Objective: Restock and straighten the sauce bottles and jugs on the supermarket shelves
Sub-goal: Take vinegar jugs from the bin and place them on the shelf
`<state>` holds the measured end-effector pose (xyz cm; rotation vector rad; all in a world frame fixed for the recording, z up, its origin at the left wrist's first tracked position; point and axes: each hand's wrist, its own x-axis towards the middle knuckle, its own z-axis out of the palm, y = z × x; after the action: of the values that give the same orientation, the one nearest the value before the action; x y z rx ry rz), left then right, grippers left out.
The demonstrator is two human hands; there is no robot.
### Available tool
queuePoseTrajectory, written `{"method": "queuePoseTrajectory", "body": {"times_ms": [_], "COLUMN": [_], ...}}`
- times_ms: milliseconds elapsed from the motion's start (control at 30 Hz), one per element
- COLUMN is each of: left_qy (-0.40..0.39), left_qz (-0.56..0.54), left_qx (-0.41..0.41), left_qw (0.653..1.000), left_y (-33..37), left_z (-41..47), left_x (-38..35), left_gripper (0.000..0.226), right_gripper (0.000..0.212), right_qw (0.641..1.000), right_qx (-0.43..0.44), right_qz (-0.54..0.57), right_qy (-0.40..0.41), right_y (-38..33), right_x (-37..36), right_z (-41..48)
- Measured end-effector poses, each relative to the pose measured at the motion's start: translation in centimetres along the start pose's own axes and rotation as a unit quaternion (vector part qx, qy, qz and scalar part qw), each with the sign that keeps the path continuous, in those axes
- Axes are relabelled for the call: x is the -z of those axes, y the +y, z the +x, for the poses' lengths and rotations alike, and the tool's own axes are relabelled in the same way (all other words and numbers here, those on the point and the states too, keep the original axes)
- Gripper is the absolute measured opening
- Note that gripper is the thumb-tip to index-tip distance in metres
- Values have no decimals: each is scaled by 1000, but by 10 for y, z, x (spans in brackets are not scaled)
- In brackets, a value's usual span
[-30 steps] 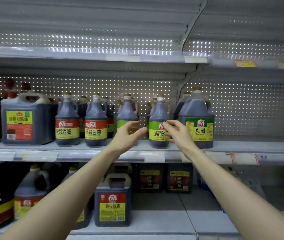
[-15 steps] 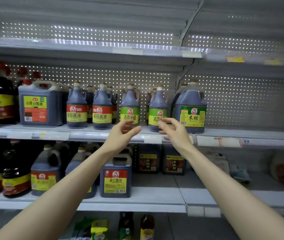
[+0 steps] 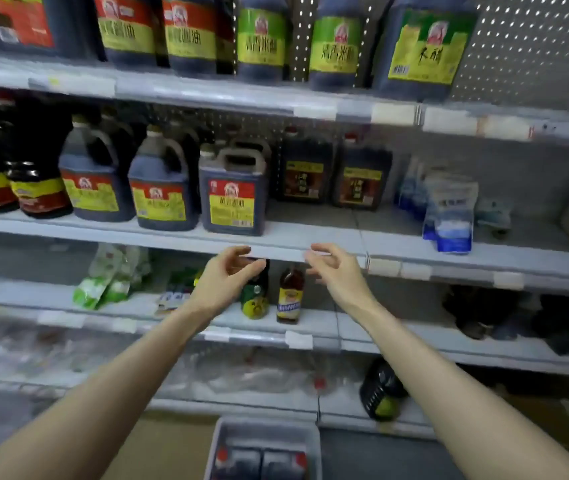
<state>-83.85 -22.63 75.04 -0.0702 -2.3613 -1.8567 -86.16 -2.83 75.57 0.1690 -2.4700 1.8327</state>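
The grey metal shelving (image 3: 314, 233) fills my view, its tiers running left to right with white price tags along the front rails. On the highest tier I can see stands a row of dark plastic sauce jugs. The broad jug with the green and yellow label (image 3: 425, 46) is at the right. Two narrower green-labelled jugs (image 3: 262, 36) stand beside it, and red-and-yellow-labelled jugs (image 3: 125, 26) further left.

One tier down, at the front edge, a square dark jug with a moulded handle and a red and yellow label (image 3: 232, 199) stands upright. Two round-shouldered jugs (image 3: 160, 192) in the same label colours line up on its left, and dark bottles with yellow and red bands (image 3: 38, 192) stand at the far left. Two square brown-labelled jugs (image 3: 305, 171) sit far back on that tier, behind a bare stretch of shelf.

On the floor below me a grey plastic crate (image 3: 212, 445) holds dark bottles with red caps (image 3: 241, 460). Blue and white packets (image 3: 449, 209) stand to the right on the middle tier, and green packets (image 3: 103, 282) lie on the tier beneath.

There too stand a small amber bottle with a yellow and blue label (image 3: 290, 294) and a small dark bottle with a green label (image 3: 255, 296), which is partly behind my left hand (image 3: 224, 282). That hand and my right hand (image 3: 335, 271) hang apart in front of the middle tier's rail, fingers loosely curled, thumbs clear of them, holding nothing.
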Motion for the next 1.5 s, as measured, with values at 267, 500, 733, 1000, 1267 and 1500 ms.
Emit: {"method": "queuePoseTrajectory", "body": {"times_ms": [267,500,733,1000,1267,1500], "left_qy": [-36,-75,-105,-126,-153,-204], "left_qz": [-11,-13,18,17,83,234], "left_qx": [159,285,363,436,435,301], "left_qw": [987,956,926,891,884,902], "left_y": [-176,-323,-455,-587,-676,-736], "left_z": [-33,-49,-64,-85,-78,-84], "left_x": [-35,-67,-110,-172,-226,-257], "left_gripper": [32,39,34,15,43,54], "right_gripper": [18,19,12,15,28,37], "right_qw": [985,960,934,903,888,904], "right_qx": [-166,-272,-352,-428,-458,-427], "right_qz": [-11,-32,-38,-4,26,15], "right_qy": [-42,-53,-44,-15,-26,-22], "right_y": [186,332,465,606,713,776], "right_x": [-59,-107,-135,-139,-149,-173], "right_z": [-33,-56,-78,-98,-101,-107]}}
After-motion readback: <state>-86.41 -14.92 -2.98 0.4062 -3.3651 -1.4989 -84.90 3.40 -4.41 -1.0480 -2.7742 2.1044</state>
